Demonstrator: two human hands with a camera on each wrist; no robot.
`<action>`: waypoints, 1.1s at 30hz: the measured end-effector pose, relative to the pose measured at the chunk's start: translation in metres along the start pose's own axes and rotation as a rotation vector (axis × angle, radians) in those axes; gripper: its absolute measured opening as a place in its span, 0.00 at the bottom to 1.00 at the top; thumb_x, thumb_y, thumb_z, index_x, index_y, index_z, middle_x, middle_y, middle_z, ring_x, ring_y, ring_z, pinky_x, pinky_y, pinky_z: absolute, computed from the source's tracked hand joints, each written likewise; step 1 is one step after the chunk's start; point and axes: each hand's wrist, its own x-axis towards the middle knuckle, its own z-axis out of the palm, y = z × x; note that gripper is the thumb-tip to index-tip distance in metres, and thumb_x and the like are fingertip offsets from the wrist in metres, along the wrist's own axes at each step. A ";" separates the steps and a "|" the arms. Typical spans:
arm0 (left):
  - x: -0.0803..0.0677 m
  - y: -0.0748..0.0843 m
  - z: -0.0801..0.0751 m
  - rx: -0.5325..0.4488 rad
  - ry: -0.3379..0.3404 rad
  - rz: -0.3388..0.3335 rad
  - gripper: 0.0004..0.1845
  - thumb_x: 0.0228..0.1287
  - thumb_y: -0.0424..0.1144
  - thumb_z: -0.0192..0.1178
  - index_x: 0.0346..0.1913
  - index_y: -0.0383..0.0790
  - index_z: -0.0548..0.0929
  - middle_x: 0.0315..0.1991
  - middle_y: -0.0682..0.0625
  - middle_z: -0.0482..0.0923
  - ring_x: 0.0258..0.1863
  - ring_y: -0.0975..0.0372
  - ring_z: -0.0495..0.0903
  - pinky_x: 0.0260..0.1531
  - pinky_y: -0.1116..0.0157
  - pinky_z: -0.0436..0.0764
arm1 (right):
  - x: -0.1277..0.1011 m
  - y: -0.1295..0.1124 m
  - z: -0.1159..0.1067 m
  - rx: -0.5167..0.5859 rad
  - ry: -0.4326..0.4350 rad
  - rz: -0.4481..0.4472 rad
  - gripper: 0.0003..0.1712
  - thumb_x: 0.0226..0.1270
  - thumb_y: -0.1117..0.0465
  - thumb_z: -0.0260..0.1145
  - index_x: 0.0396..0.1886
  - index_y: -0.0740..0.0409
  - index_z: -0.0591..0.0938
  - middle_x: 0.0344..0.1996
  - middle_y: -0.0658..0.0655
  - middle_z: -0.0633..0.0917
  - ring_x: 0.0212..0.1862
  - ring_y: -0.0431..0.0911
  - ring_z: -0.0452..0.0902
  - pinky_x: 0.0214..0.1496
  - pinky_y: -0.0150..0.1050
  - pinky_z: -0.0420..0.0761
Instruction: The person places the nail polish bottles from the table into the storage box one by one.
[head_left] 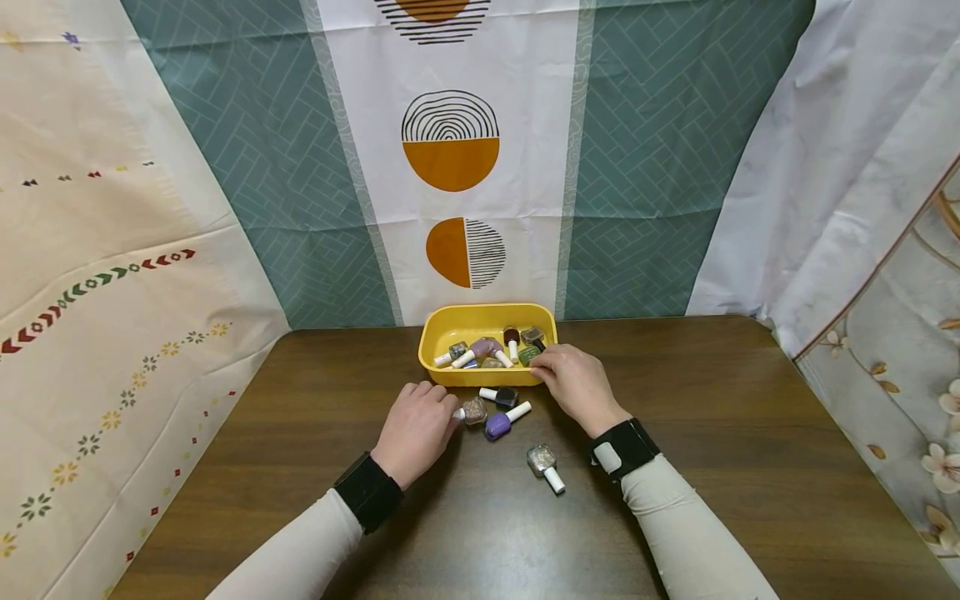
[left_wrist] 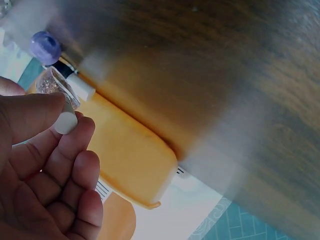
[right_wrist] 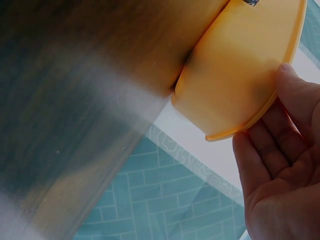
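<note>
My left hand (head_left: 420, 425) pinches the white cap of a glittery nail polish bottle (head_left: 475, 411) between thumb and fingers, just in front of the yellow tray (head_left: 487, 378). In the left wrist view the bottle's clear body (left_wrist: 50, 85) points away from the palm. At the tray's front right corner, my right hand (head_left: 579, 385) grips the rim, thumb on the outer wall and fingers over the edge. A black nail polish bottle (head_left: 507, 397) and a purple one (head_left: 498, 426) lie between the hands. Nearer me lies a silver glitter bottle (head_left: 541, 457).
Inside the tray are several nail polish bottles, among them a mauve one (head_left: 486, 347), a dark red one (head_left: 512, 335) and a green one (head_left: 528, 355). The brown wooden table (head_left: 300, 417) ends at a patterned cloth (head_left: 480, 275) behind the tray.
</note>
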 end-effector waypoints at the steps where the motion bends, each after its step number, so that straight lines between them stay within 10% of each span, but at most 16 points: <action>1: 0.000 0.000 -0.001 0.000 0.000 -0.001 0.13 0.68 0.44 0.81 0.47 0.41 0.93 0.37 0.50 0.87 0.39 0.55 0.78 0.48 0.57 0.79 | 0.000 0.000 0.000 -0.001 -0.001 0.001 0.04 0.73 0.60 0.79 0.43 0.55 0.95 0.37 0.51 0.90 0.43 0.49 0.86 0.47 0.50 0.87; 33: 0.007 0.004 -0.031 -0.022 0.122 0.014 0.16 0.60 0.41 0.86 0.44 0.39 0.90 0.40 0.47 0.87 0.42 0.52 0.80 0.48 0.55 0.78 | 0.000 -0.001 0.000 0.007 -0.003 0.011 0.05 0.72 0.61 0.80 0.43 0.56 0.95 0.37 0.52 0.90 0.43 0.49 0.86 0.48 0.51 0.87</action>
